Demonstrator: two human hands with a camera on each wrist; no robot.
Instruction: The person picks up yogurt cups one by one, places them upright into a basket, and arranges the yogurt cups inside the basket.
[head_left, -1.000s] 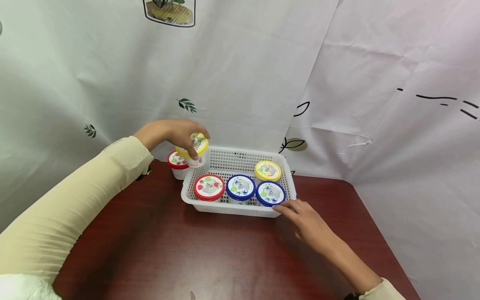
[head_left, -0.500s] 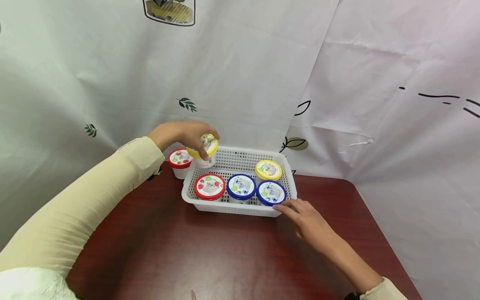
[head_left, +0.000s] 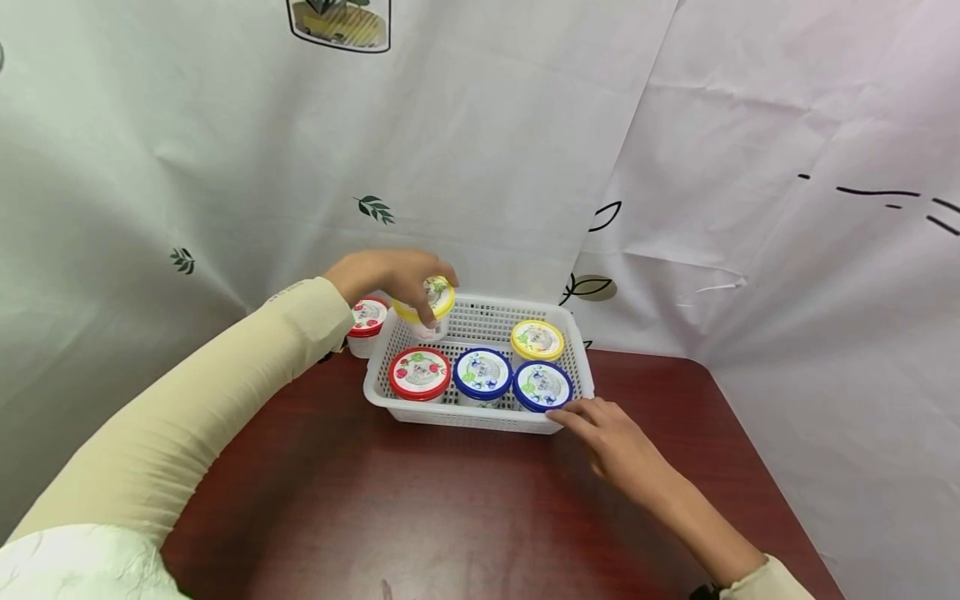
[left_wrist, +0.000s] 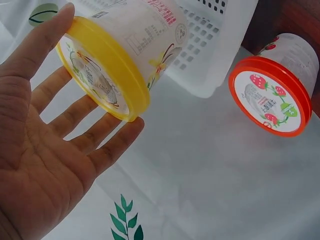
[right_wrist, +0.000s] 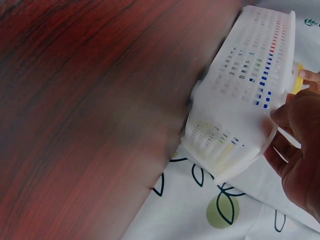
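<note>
My left hand (head_left: 397, 273) grips a white tub with a yellow lid (head_left: 444, 302) by its lid edge, thumb on one side and fingers on the other. In the left wrist view that tub (left_wrist: 142, 40) hangs at the basket's left end. At the front right corner of the white plastic basket (head_left: 472, 419), my right hand (head_left: 611, 437) holds the rim. Inside the basket stand a red-lidded tub (head_left: 419, 374), two blue-lidded tubs (head_left: 482, 372) along the front, and another yellow-lidded tub (head_left: 537, 341) at the back right.
Another red-lidded tub (head_left: 367, 321) stands outside the basket, by its left end; strawberries show on its lid (left_wrist: 270, 97) in the left wrist view. The dark red wooden table (head_left: 465, 508) stretches in front. A white printed cloth (head_left: 487, 167) hangs behind.
My left hand has carried the yellow-lidded tub rightward and slightly down, from over the basket's left edge to above its back left part. The right hand and basket have stayed in place.
</note>
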